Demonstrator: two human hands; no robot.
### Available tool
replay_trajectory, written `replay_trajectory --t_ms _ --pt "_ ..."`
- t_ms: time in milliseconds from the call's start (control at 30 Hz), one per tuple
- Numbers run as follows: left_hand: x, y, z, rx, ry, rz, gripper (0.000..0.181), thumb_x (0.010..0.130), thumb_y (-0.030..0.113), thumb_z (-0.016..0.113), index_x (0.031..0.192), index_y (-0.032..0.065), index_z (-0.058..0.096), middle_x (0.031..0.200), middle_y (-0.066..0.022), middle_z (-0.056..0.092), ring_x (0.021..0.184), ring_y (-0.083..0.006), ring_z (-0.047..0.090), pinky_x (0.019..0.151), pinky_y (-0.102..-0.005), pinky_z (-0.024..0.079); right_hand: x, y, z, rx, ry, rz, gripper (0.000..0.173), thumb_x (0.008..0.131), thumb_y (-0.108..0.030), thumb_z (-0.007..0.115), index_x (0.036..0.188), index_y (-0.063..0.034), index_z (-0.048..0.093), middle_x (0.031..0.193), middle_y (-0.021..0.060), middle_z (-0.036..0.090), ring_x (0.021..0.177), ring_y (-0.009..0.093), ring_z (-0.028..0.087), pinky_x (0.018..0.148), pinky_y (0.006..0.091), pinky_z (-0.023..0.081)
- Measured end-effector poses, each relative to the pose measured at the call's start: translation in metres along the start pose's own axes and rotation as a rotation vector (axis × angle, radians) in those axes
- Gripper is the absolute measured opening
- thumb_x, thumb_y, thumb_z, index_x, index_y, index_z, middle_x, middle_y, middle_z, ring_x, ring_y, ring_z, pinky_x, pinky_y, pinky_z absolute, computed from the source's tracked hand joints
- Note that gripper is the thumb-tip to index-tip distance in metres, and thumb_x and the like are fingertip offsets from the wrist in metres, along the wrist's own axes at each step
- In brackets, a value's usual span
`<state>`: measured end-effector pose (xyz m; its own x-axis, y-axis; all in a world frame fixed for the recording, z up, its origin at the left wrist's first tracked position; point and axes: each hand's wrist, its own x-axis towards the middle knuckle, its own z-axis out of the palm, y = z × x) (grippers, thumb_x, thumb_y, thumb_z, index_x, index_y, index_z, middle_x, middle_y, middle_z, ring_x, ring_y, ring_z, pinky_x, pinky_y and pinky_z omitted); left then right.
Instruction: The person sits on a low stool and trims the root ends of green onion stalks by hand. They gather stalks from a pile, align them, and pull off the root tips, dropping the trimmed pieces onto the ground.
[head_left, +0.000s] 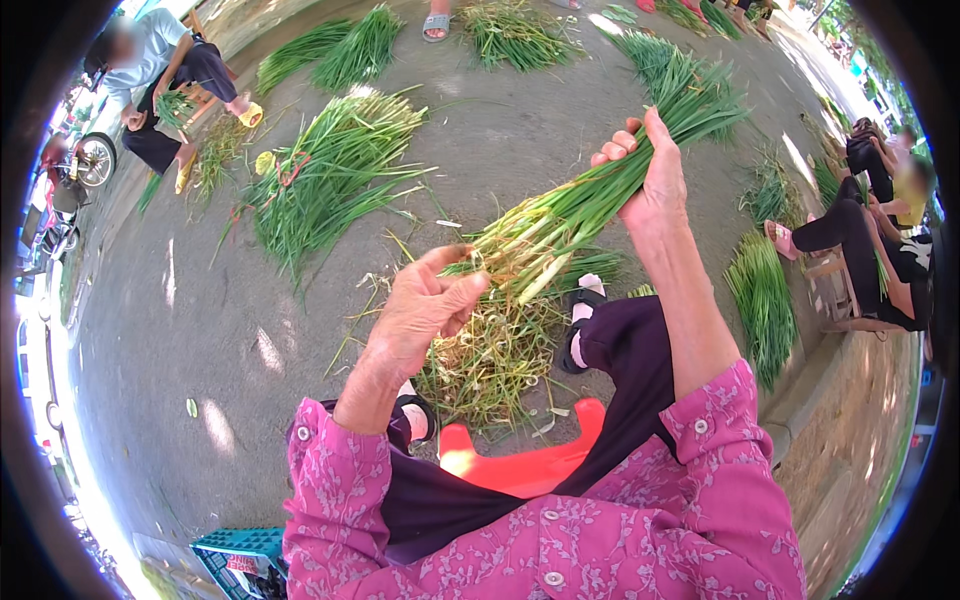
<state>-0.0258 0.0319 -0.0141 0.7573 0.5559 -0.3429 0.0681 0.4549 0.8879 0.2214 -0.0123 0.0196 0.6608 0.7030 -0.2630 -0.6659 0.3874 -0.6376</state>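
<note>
A bunch of long green chive-like stalks (592, 199) slants across the middle, its leafy tips at the upper right. My right hand (651, 169) is wrapped around the leafy half. At the pale root end, where thin brown, dry leaves hang, the thumb and forefinger of my left hand (439, 296) pinch what looks like a stalk end. Right below, a heap of yellowed, dry trimmings (487, 364) lies on the ground between my feet. More green stalks (589, 268) show partly behind the bunch.
Ahead on the left lies a large loose pile of green stalks (337, 172). Further bundles (761, 307) rest on the pavement. A red plastic stool (517, 469) is beneath me, with a teal crate (232, 540) behind at left. Seated people (161, 82) work nearby on both sides.
</note>
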Motion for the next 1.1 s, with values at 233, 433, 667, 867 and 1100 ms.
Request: replay_trajectory --t_ms 233,433,667,867,1100 --pt "0.0 -0.002 -0.001 0.061 0.015 -0.005 0.019 0.083 0.022 0.061 0.08 0.0043 0.057 0.058 0.0034 0.05 0.048 -0.0027 0.042 0.041 -0.0164 0.031 0.002 -0.002 -0.003 0.018 -0.017 0.0 0.024 0.089 -0.033 0.047 0.084 -0.0096 0.04 0.058 -0.0002 0.038 0.05 0.013 0.041 0.054 0.0317 0.038" --pt "-0.003 0.002 -0.003 -0.165 0.025 0.13 0.014 0.083 0.015 0.056 0.073 0.0065 0.055 0.057 0.0026 0.05 0.046 -0.0045 0.04 0.042 -0.0183 0.03 -0.001 -0.004 0.0 -0.011 0.028 -0.067 0.024 0.089 -0.033 0.045 0.085 -0.0096 0.04 0.058 -0.0006 0.037 0.05 0.012 0.039 0.054 0.032 0.038" --pt "-0.008 0.004 -0.008 -0.324 -0.023 0.274 0.016 0.081 0.011 0.055 0.067 0.0065 0.049 0.053 0.0013 0.045 0.043 -0.0063 0.037 0.042 -0.02 0.028 0.007 -0.01 -0.006 0.012 0.104 -0.142 0.026 0.09 -0.034 0.042 0.084 -0.0091 0.039 0.057 -0.001 0.036 0.049 0.012 0.038 0.054 0.0324 0.038" --pt "-0.01 0.012 -0.019 -0.582 0.028 0.351 0.026 0.081 0.019 0.055 0.062 0.0105 0.039 0.051 0.0012 0.034 0.042 -0.0089 0.03 0.041 -0.0221 0.025 0.022 -0.029 -0.029 0.104 0.111 -0.168 0.027 0.092 -0.034 0.037 0.081 -0.01 0.039 0.055 -0.0014 0.036 0.048 0.013 0.037 0.056 0.0326 0.038" --pt "0.0 0.006 -0.018 -0.124 0.355 0.305 0.027 0.089 0.022 0.051 0.064 0.0113 0.047 0.06 0.0012 0.047 0.054 -0.0041 0.042 0.049 -0.018 0.033 0.021 -0.033 -0.031 0.204 0.045 -0.074 0.028 0.092 -0.034 0.038 0.079 -0.0096 0.041 0.054 -0.0011 0.037 0.048 0.013 0.039 0.054 0.0315 0.038"
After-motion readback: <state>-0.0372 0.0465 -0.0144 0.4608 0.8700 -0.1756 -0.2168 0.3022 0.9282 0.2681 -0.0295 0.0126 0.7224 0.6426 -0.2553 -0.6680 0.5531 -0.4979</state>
